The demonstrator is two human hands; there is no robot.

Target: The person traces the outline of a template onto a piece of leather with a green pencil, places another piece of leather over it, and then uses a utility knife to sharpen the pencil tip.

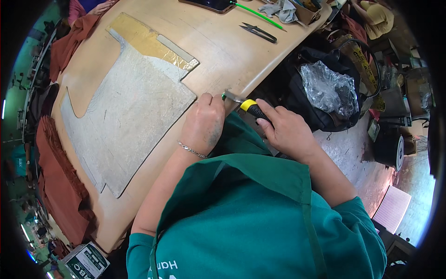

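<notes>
My right hand (289,131) is closed around the handle of a yellow-and-black cutter knife (253,108), its metal end pointing left. That end meets a small green piece (224,96) pinched in the fingertips of my left hand (206,116); most of the piece is hidden, so its kind cannot be told. Both hands are close together over the table's near right edge. Beside my left hand lies a large grey flat pattern (134,102) with an irregular outline and yellowish tape along its far end.
On the table (218,51) are black thread snips (259,32), a green pen-like stick (260,16) and a phone (209,3). Brown leather (60,181) hangs over the left edge. A dark bag with clear plastic (330,88) stands at right. Another person's hand (103,7) shows far left.
</notes>
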